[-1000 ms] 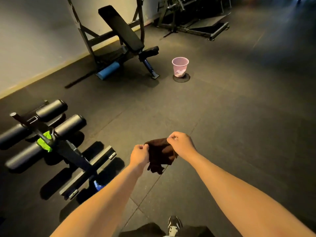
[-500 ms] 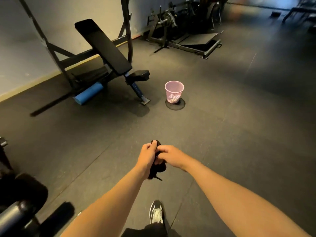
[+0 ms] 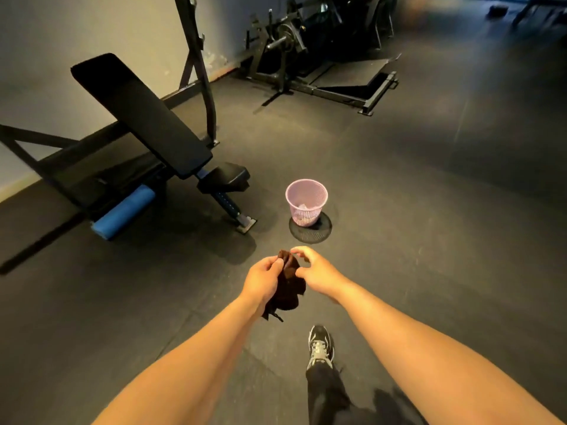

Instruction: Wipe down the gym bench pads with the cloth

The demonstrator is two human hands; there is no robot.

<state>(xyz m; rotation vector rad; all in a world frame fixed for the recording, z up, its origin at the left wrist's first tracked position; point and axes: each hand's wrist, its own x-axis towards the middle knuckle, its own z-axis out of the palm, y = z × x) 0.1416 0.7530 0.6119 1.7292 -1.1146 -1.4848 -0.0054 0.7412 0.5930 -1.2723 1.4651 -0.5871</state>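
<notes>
Head view: gripping bunched cloth [image 3: 288, 286] in left hand [image 3: 264, 280] at near centre, curling right hand [image 3: 317, 271] just beside it, pinching or not being impossible to tell. Standing well apart from bench [image 3: 171, 154] at far left; not yet wiping, leaving back pad [image 3: 129, 102] and seat [image 3: 228, 177] seemingly untouched.

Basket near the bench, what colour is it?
The basket is pale pink mesh; head view.

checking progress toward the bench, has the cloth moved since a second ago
Yes. The cloth, gripped by the left hand, has been carried forward, nearer the pink bin and the incline bench standing on the floor.
</notes>
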